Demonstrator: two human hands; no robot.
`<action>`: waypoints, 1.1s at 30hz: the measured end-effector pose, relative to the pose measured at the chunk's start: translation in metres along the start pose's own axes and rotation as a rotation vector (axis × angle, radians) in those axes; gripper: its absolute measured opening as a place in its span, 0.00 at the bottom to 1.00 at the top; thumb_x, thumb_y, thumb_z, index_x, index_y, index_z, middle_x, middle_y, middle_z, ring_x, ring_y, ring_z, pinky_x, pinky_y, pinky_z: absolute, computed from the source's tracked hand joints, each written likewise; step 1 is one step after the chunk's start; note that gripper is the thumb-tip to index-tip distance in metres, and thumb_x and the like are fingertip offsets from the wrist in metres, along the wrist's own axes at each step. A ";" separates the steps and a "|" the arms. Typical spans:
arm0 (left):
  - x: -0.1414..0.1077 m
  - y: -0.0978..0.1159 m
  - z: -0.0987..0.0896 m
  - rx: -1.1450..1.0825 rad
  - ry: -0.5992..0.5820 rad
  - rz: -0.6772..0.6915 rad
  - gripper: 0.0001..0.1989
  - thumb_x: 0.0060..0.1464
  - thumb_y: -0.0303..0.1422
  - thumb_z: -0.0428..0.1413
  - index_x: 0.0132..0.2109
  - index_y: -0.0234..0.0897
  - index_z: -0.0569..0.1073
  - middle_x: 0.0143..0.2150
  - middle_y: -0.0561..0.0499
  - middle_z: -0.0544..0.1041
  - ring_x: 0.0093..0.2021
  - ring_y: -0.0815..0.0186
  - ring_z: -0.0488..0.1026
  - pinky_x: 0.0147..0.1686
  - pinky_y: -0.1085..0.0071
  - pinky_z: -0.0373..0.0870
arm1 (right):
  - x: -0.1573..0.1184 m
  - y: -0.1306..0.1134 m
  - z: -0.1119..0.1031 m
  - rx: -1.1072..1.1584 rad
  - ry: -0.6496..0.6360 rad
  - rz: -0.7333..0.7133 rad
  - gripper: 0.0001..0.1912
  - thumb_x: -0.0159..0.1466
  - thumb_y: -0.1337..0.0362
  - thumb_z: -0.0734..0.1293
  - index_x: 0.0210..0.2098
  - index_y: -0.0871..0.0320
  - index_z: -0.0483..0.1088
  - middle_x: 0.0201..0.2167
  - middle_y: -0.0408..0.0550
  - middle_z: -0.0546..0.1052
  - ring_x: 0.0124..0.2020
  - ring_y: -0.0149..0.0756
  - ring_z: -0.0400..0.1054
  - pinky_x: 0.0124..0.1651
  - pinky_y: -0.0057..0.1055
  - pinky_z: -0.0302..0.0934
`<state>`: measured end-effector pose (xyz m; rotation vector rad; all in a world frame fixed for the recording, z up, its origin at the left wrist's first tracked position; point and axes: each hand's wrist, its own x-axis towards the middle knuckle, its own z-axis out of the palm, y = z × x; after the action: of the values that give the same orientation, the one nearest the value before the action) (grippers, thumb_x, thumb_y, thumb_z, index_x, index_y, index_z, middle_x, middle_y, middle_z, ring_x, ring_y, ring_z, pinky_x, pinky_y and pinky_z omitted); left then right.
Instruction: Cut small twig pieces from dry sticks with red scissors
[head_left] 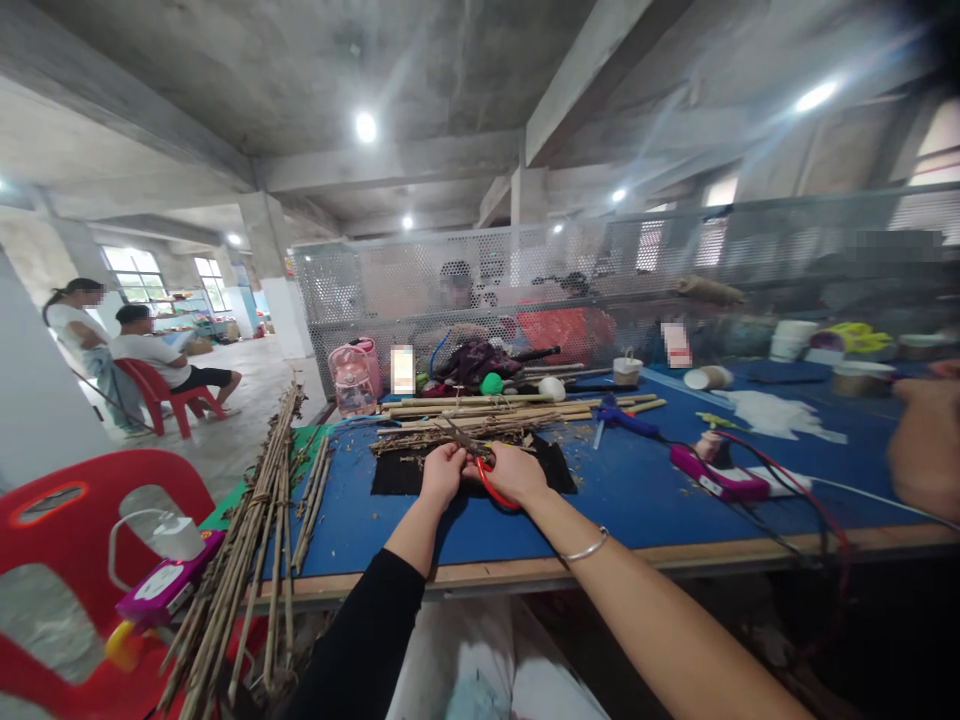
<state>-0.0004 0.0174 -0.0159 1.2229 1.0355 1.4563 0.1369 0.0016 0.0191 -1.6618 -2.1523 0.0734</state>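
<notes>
My right hand (pixel 519 474) is closed round a pair of scissors (pixel 492 482) with red handles, its blades pointing up and left. Close beside it, my left hand (pixel 444 470) is closed in a pinch, and what lies between its fingers is too small to make out. Both hands are above a black mat (pixel 394 478) on the blue tabletop. Just beyond them lie thin brown twigs (pixel 405 440) with dry bits on them, and behind those are longer pale sticks (pixel 570 412).
A bundle of long sticks (pixel 251 530) leans over the table's left edge by a red chair (pixel 67 500). To the right are a blue glue gun (pixel 626 417), a purple power strip (pixel 720 480) and trailing cords. Perforated metal panels (pixel 397 290) stand behind. A co-worker's arm (pixel 926 450) shows at far right.
</notes>
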 end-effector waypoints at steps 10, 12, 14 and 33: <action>0.000 0.001 0.000 0.082 0.058 -0.032 0.10 0.46 0.36 0.56 0.27 0.31 0.72 0.21 0.51 0.72 0.17 0.75 0.62 0.17 0.78 0.58 | 0.001 0.003 0.001 -0.014 -0.013 0.030 0.29 0.52 0.37 0.59 0.38 0.54 0.70 0.35 0.53 0.77 0.38 0.44 0.71 0.36 0.32 0.60; -0.001 0.003 0.002 0.057 0.093 -0.059 0.10 0.45 0.36 0.58 0.28 0.31 0.72 0.22 0.51 0.72 0.17 0.76 0.62 0.18 0.78 0.60 | 0.002 0.004 0.001 -0.006 -0.016 0.029 0.29 0.53 0.38 0.58 0.37 0.54 0.71 0.35 0.52 0.77 0.38 0.44 0.71 0.36 0.32 0.60; -0.002 0.006 0.002 0.040 0.119 -0.084 0.10 0.43 0.35 0.59 0.29 0.31 0.72 0.23 0.52 0.72 0.18 0.76 0.63 0.18 0.78 0.61 | 0.002 0.004 0.001 -0.004 -0.017 0.029 0.29 0.53 0.38 0.57 0.37 0.54 0.71 0.35 0.52 0.77 0.38 0.44 0.71 0.35 0.33 0.60; -0.006 0.010 0.002 0.000 0.111 -0.082 0.13 0.38 0.37 0.62 0.26 0.32 0.69 0.19 0.52 0.71 0.17 0.74 0.64 0.16 0.78 0.59 | 0.002 0.005 0.007 -0.082 0.135 -0.089 0.30 0.51 0.39 0.61 0.37 0.60 0.65 0.37 0.54 0.72 0.41 0.44 0.66 0.42 0.35 0.55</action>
<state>0.0003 0.0101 -0.0075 1.0971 1.1468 1.4732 0.1383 0.0062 0.0116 -1.5646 -2.1491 -0.1504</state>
